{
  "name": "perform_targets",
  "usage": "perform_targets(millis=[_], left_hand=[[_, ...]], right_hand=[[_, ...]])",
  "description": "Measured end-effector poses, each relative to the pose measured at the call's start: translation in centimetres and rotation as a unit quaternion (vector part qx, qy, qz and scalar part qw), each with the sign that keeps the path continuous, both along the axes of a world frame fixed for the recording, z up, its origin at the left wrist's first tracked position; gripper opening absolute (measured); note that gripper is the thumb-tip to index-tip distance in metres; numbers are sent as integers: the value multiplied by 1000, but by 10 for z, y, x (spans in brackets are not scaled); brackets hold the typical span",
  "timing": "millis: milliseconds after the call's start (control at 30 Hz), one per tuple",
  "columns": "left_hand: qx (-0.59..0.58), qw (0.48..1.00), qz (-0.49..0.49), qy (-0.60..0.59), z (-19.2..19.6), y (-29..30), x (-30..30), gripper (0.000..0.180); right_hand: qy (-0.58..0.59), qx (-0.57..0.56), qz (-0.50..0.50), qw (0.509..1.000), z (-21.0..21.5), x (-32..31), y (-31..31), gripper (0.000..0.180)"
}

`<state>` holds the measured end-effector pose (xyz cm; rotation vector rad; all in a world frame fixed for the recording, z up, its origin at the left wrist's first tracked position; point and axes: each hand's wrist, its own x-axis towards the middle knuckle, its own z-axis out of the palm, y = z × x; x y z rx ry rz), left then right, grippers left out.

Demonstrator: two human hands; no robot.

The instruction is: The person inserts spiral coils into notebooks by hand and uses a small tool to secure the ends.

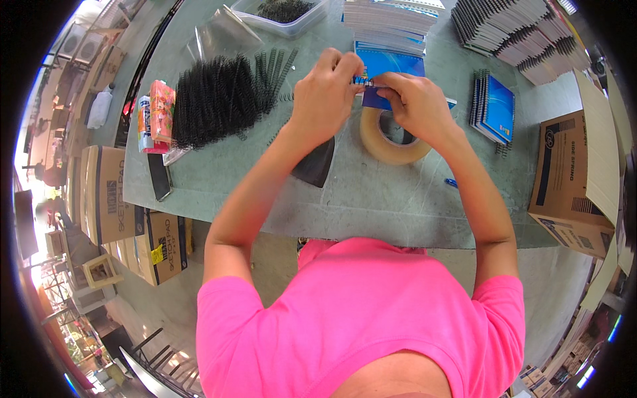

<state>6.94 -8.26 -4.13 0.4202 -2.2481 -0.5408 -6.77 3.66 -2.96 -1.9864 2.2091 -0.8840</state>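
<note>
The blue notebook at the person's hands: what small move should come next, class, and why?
Probably steady the blue notebook with the right hand while the left hand eases the dark coil along its edge: both hands' fingers meet there, with coil showing between them. How far it is threaded is too small to tell.

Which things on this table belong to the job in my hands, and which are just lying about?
Likely the job:
blue booklet at your left hand and right hand
loose black coils
tub of coils
book stack
coil-bound notebooks

Seemingly just lying about:
tape roll
pink-orange packet
dark phone-like slab
small blue object
</note>
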Motion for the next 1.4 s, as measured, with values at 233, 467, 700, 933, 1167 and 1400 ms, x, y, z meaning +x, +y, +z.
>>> perform_targets(millis=[233, 467, 700, 933, 1167, 1400], left_hand=[[86, 990, -82, -71, 31, -16, 12, 23], [60, 988, -88, -109, 24, -17, 15, 22], [-102, 986, -74, -108, 27, -2, 13, 32], [52, 954, 69, -287, -59, -2, 95, 42], [12, 998, 37, -47, 52, 16, 49, 32], [-65, 982, -53, -170, 29, 28, 18, 29]], right_hand=[[-2, -63, -36, 997, -2, 6, -4, 17], [16, -18, -22, 999, -3, 3, -7, 18], [-101, -70, 39, 992, -6, -2, -10, 20], [-279, -1, -40, 960, -3, -38, 27, 23], [-401, -83, -90, 908, -20, -40, 27, 15], [-415, -56, -75, 905, -21, -35, 28, 15]])
